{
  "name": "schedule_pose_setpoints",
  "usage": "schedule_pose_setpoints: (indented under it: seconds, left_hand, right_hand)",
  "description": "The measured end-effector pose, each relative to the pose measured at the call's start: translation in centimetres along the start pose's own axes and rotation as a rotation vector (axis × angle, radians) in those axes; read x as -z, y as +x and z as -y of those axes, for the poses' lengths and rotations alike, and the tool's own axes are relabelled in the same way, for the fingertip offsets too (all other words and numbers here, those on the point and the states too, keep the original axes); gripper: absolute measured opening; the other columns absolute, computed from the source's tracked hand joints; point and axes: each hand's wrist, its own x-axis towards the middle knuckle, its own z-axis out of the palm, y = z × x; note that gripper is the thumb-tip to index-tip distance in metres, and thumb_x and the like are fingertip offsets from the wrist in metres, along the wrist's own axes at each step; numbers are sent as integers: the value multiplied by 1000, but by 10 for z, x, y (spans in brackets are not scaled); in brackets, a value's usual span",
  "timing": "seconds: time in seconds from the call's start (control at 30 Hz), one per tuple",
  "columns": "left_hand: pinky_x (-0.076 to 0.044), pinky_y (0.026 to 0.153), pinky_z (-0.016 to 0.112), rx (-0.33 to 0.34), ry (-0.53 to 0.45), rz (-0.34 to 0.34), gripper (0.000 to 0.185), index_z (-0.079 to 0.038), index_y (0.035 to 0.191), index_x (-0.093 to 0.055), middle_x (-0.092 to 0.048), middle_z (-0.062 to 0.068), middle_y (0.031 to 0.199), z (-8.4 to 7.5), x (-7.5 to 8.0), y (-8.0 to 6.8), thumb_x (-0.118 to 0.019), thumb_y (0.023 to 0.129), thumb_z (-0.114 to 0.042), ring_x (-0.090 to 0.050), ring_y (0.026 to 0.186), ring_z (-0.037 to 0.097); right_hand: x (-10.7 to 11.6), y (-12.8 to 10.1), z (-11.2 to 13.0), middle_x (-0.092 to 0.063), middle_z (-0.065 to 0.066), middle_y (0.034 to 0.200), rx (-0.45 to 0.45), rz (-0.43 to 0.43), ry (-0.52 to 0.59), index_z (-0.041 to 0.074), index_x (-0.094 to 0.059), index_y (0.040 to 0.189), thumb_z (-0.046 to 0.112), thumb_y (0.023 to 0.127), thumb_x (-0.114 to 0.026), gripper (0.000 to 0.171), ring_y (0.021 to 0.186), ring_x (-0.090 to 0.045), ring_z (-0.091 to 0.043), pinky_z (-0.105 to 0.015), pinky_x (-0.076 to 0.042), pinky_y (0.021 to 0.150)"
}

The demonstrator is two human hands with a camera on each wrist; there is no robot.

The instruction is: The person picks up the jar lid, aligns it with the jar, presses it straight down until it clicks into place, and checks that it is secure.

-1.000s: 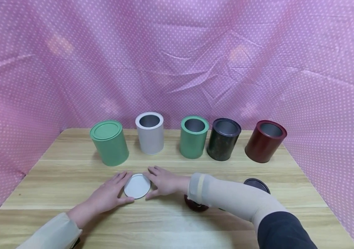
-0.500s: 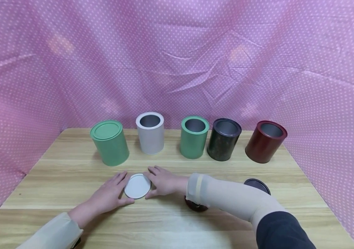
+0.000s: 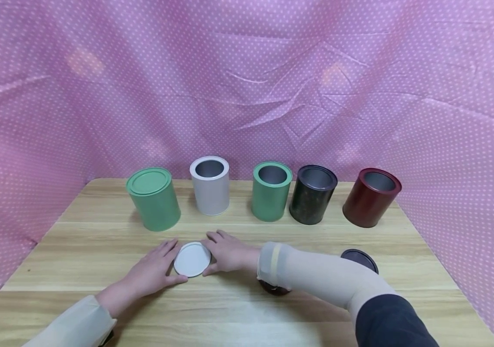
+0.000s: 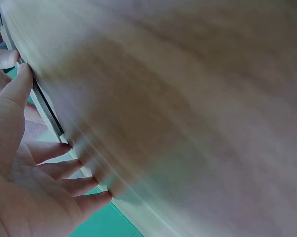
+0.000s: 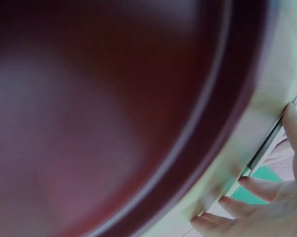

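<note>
Grip, head view: white lid (image 3: pixel 192 259) is bracketed flat on the wooden table (image 3: pixel 99 226) by the left hand (image 3: pixel 151 272) and the right hand (image 3: pixel 228 252); fingers are laid nearly straight against its rim from either side, thumbs at the near edge. Nothing is clamped; the lid is touched, not lifted.
Lid position, head view: near the front middle of the table, in front of the open white can (image 3: pixel 210 186), well apart from it.
Risk, head view: the thin rim offers little purchase, so the lid is judged likely to skid across the smooth wood if the hands press unevenly. The right forearm is stretched low over the dark red lid (image 3: pixel 274 287); it could be dragged by the sleeve (image 3: pixel 316 274).
Neighbours, head view: lidded green can (image 3: pixel 153 198), open green can (image 3: pixel 271 191), black can (image 3: pixel 312 194), red can (image 3: pixel 371 197) are lined up behind; black lid (image 3: pixel 359 260) is lying at right.
Pose, head view: both palms are turned down, wrists low, the right arm crossed inward from the right.
Left wrist view: left hand (image 4: pixel 25 187) is seen with fingers extended and slightly spread, tips at the lid's thin edge (image 4: pixel 47 116); the picture is blurred.
Right wrist view: frame is mostly filled by the dark red lid (image 5: pixel 104 108), very close; right fingertips (image 5: pixel 257 187) are seen relaxed beside the white lid's edge (image 5: pixel 267 143).
</note>
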Motion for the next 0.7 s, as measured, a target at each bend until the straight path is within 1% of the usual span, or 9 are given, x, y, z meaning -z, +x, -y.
schedule_pose_setpoints:
  seconds: [0.2, 0.47, 0.7]
  left_hand:
    - [-37, 104, 63, 5, 5, 4, 84, 6, 138, -48, -40, 29, 146, 0, 1, 1, -75, 79, -48, -38, 134, 50]
    - [-37, 105, 63, 16, 4, 13, 84, 5, 138, -48, -40, 28, 147, -1, 1, 2, -74, 79, -49, -37, 134, 49]
    - [-38, 104, 62, 8, 16, 4, 83, 5, 136, -50, -41, 28, 146, -1, 0, 2, -75, 78, -48, -39, 133, 49]
  right_hand:
    - [-1, 3, 1, -33, -10, 156, -25, -9, 10, 17, -42, 146, 55, 83, -68, 78, 145, -28, -32, -41, -27, 119]
    - [-1, 3, 1, -35, -11, 154, -24, -21, 15, 17, -44, 144, 54, 82, -70, 76, 144, -30, -32, -42, -28, 119]
    - [-1, 2, 1, -36, -10, 154, -23, -35, 23, 18, -45, 144, 54, 81, -71, 77, 143, -31, -32, -43, -29, 118]
